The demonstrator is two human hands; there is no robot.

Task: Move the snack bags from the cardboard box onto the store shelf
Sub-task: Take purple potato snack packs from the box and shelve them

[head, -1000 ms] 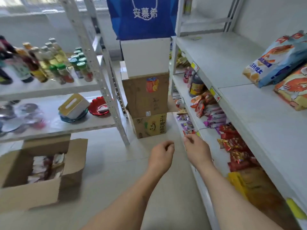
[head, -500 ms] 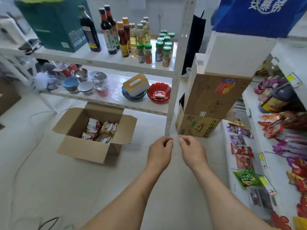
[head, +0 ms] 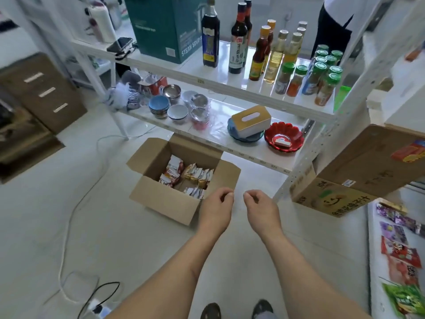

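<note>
The white metal rack loaded with bottles and bowls now fills the scene beyond the hands, where a second ago the snack shelving on the person's right did; only a strip of that white store shelf, with packets lying flat on it, shows at the far right of the right hand. The turn has brought the open brown cardboard box on the pale floor from the far left edge to just ahead of the hands, its near right corner partly covered by the left hand. Inside it lies a loose heap of small red, gold and white snack bags, so plenty is left to move.

The left hand and right hand hang side by side, close but apart, fingers loosely curled with thumb near fingertips, and both carry nothing, as they did throughout the turn. That suggests the person has come back for another load, and reaching down into the box is likely the next step.
</note>
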